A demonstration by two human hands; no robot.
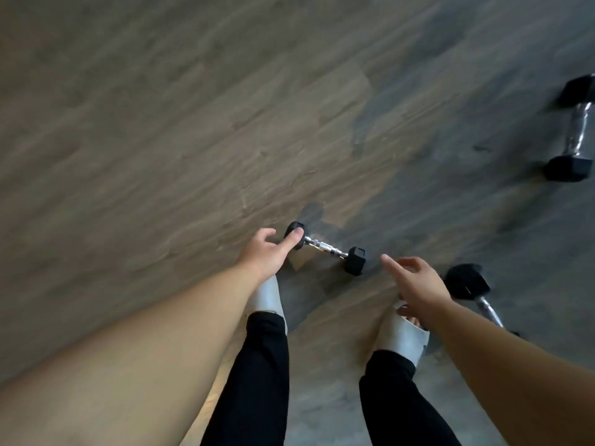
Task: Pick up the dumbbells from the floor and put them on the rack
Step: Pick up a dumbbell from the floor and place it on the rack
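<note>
A small dumbbell [328, 248] with black hex heads and a chrome handle lies on the wood-look floor just ahead of my feet. My left hand [265, 252] hangs open over its left head, fingers apart, holding nothing. My right hand [417, 281] is open too, a little right of the dumbbell's right head, index finger stretched toward it. A second, larger dumbbell [473, 289] lies on the floor behind my right hand, partly hidden by my forearm. A third dumbbell [576, 130] rests at the right edge. No rack is in view.
My feet in white slippers [269, 296] and black trousers stand right behind the small dumbbell. Grey-brown plank floor [193, 123] stretches ahead and to the left. The picture is motion-blurred.
</note>
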